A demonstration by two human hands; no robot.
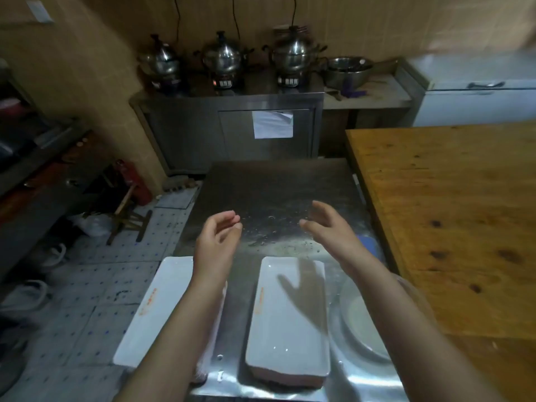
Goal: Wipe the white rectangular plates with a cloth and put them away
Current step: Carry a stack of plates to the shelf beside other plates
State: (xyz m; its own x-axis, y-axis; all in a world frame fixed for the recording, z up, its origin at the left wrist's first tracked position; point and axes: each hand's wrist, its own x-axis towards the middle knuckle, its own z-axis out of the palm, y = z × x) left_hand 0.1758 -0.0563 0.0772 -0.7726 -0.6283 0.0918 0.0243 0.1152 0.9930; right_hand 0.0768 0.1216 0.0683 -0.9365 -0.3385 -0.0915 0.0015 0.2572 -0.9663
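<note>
head view: wet steel table [275,192] with white plates [290,329], beside wooden table [449,213]; left hand [217,236] and right hand [330,227] relaxed, empty

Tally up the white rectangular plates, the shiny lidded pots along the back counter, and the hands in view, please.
White rectangular plates: 2
Lidded steel pots: 3
Hands, both holding nothing: 2
Total: 7
</note>
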